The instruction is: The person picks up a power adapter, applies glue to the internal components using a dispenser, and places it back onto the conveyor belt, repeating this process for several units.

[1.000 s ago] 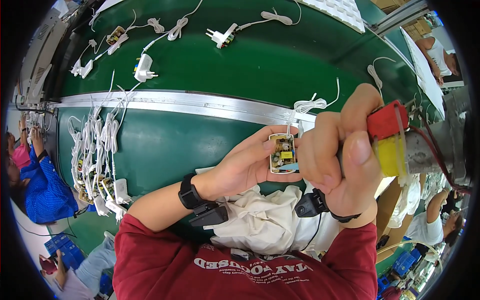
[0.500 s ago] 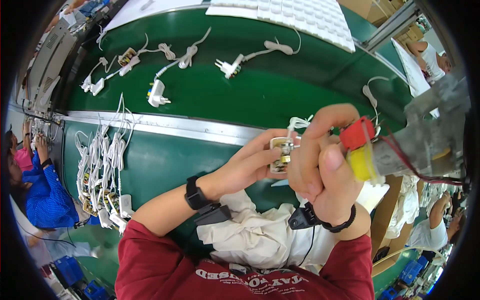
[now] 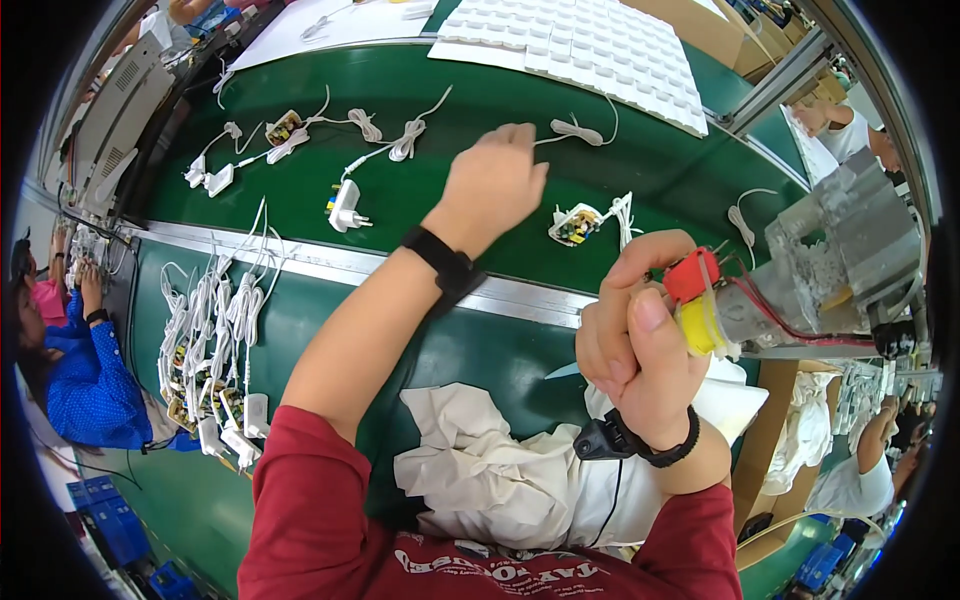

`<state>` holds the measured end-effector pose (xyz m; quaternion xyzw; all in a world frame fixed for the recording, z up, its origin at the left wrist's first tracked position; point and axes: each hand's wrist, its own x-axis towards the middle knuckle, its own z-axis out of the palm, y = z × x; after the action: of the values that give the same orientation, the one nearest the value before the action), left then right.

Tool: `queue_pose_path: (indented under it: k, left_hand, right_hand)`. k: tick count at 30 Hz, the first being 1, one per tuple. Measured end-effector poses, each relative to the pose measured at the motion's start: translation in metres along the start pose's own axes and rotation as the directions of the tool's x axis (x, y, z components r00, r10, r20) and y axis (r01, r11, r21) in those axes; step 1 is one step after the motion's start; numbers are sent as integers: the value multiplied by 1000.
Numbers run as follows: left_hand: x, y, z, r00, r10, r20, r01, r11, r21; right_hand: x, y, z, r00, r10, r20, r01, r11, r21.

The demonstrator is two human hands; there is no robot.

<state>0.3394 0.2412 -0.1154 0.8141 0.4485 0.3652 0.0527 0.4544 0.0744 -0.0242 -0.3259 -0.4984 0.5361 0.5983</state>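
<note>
My left hand (image 3: 492, 182) reaches over the green belt (image 3: 440, 235), its back towards me and its fingertips hidden. It covers the spot where a white power adapter lay; only the bundled white cord (image 3: 576, 131) shows beyond it. My right hand (image 3: 640, 345) is raised with fingers curled and thumb bent, close beside a grey hanging tool (image 3: 790, 290) with a red switch and a yellow collar. What its fingers hold, if anything, is hidden. An adapter with an exposed circuit board (image 3: 575, 226) lies on the belt between my hands, its white cord beside it.
Other corded adapters (image 3: 346, 205) lie farther left on the belt. Several more hang in a bunch (image 3: 215, 330) at the left of the bench, behind a metal rail (image 3: 330, 263). Off-white cloth (image 3: 490, 465) lies before me. White trays (image 3: 590, 50) stand at the back. Co-workers sit at both sides.
My left hand has let go of the open adapter, which now lies on the belt, and has moved away to the upper left over another adapter. My right hand stays curled beside the hanging tool.
</note>
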Motion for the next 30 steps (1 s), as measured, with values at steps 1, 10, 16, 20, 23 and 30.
queue_pose_path:
  k: [1, 10, 16, 20, 23, 30]
  left_hand:
    - [-5, -17, 3, 991, -37, 130, 26, 996, 87]
    - [-59, 11, -34, 601, -298, 741, 786, 53, -616]
    - [-123, 62, -69, 452, -51, 890, 884, -104, -455]
    - [-135, 72, -70, 495, 64, 866, 864, -143, -483]
    - [-138, 73, -70, 529, 110, 841, 844, -173, -508]
    - [-140, 73, -68, 566, 147, 811, 818, -225, -530]
  right_hand:
    - [-1, -1, 1, 1000, 1, 5, -1, 1000, 2]
    - [2, 1, -7, 998, 12, -56, -14, 999, -42]
    - [11, -3, -9, 998, 27, -59, -30, 998, -56]
    - [16, -3, -8, 994, -3, -112, -3, 999, -48]
    - [17, -2, -9, 991, 7, -134, -12, 999, -36]
    - [15, -2, -6, 995, 30, -95, -35, 998, -53]
